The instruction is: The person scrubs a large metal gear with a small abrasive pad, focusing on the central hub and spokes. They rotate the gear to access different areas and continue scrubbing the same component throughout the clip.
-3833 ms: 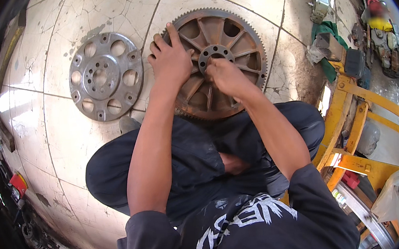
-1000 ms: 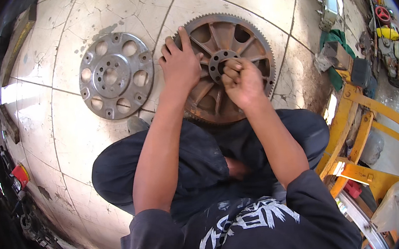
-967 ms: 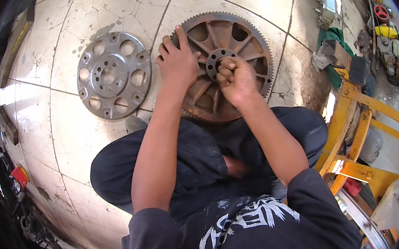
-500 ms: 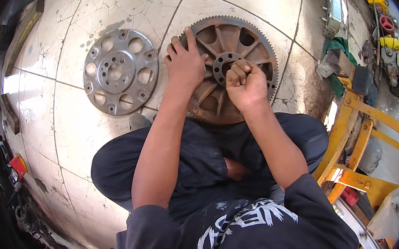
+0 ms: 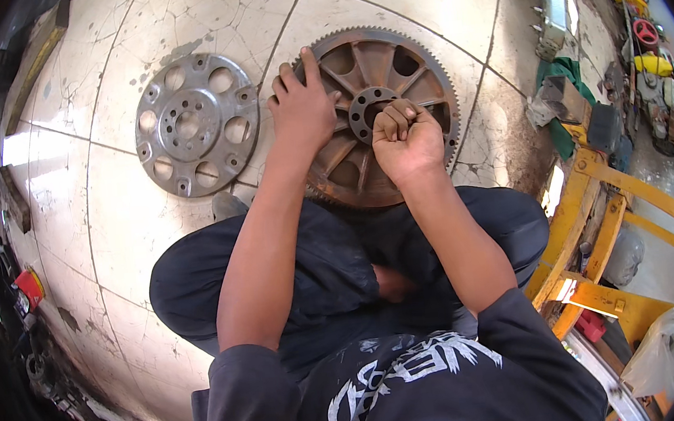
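A rust-brown toothed flywheel lies flat on the tiles in front of my crossed legs. Its spokes and its hub ring with bolt holes face up. My left hand rests on its left side, fingers spread, the index finger stretched out to the toothed rim. Over the hub's right part, my right hand is closed with curled fingers; whether something is pinched inside stays hidden. To the left lies a grey metal disc with large round holes and a ring of small bolt holes, touched by neither hand.
A yellow metal frame stands at the right, with a clear plastic bag beside it. Further up are a green cloth and a long silvery metal part. Wooden beams and dark machine parts line the left side.
The whole view has shifted slightly, so everything appears a little further left. Both hands keep nearly the same place on and over the flywheel.
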